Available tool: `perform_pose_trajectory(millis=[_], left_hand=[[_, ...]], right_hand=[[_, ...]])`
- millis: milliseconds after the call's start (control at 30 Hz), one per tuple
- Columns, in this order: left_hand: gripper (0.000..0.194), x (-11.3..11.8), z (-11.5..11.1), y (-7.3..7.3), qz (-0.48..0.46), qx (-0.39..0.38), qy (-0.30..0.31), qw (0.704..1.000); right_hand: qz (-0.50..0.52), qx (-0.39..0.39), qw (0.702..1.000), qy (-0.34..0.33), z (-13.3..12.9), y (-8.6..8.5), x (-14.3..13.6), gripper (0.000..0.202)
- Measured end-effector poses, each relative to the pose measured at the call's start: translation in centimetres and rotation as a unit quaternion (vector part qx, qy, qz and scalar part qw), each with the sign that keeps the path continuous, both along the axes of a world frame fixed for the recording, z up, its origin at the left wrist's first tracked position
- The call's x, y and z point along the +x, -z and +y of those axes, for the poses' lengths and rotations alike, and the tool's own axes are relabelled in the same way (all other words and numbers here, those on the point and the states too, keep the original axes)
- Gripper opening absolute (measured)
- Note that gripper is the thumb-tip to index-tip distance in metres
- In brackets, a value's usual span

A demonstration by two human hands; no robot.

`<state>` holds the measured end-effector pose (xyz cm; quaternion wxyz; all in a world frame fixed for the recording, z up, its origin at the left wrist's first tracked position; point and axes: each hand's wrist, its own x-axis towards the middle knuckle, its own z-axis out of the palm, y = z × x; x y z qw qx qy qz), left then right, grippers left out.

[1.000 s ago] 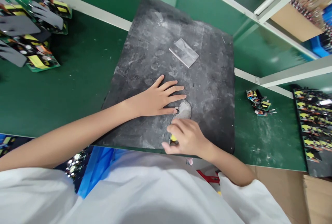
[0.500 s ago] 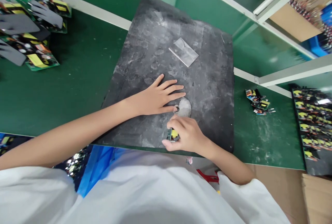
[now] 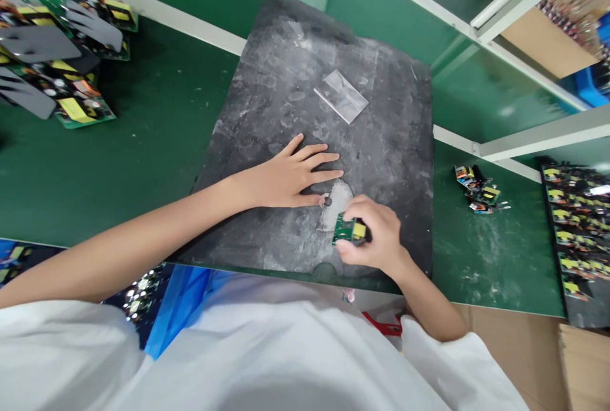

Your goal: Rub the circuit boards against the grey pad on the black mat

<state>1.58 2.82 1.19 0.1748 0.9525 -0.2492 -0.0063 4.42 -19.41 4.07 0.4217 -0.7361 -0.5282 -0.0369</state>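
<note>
My left hand (image 3: pixel 290 176) lies flat on a worn black mat (image 3: pixel 267 106), fingers spread, holding nothing. Its thumb tip touches the edge of a pale round patch (image 3: pixel 339 198) with a small dark hole. Just right of and below that patch, my right hand (image 3: pixel 376 233) grips a small green circuit board (image 3: pixel 344 229) with a yellow-wrapped part between thumb and fingers. The board is tilted, its green face turned to the left. A clear flat plastic piece (image 3: pixel 342 96) rests higher up on the mat, beyond both hands.
Circuit boards with grey heat sinks (image 3: pixel 40 42) are piled at the upper left. A few small boards (image 3: pixel 480 190) lie on the green table (image 3: pixel 490 258) to the right. Rows of boards fill a black tray (image 3: pixel 584 306) at the far right. A blue bin (image 3: pixel 176 300) stands below the table edge.
My right hand has moved right and slightly up with the board, whose green face now shows. A notch in the mat's near edge is uncovered. My left hand stays in place.
</note>
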Motion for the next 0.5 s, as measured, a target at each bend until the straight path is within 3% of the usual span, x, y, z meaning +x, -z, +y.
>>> perform_pose_trajectory(millis=[133,233,500], left_hand=[[0.056,0.0,0.1,-0.1,-0.003,0.007,0.005,1.000],[0.056,0.0,0.1,-0.1,-0.005,0.006,0.005,1.000],[0.056,0.1,0.1,0.1,-0.011,0.003,0.008,1.000]], right_hand=[[0.038,0.161,0.978,0.125,-1.1,-0.6,1.3,0.034],[0.050,0.211,0.955,0.204,-1.4,-0.8,2.1,0.034],[0.078,0.260,0.947,0.170,-1.3,-0.6,3.1,0.032]])
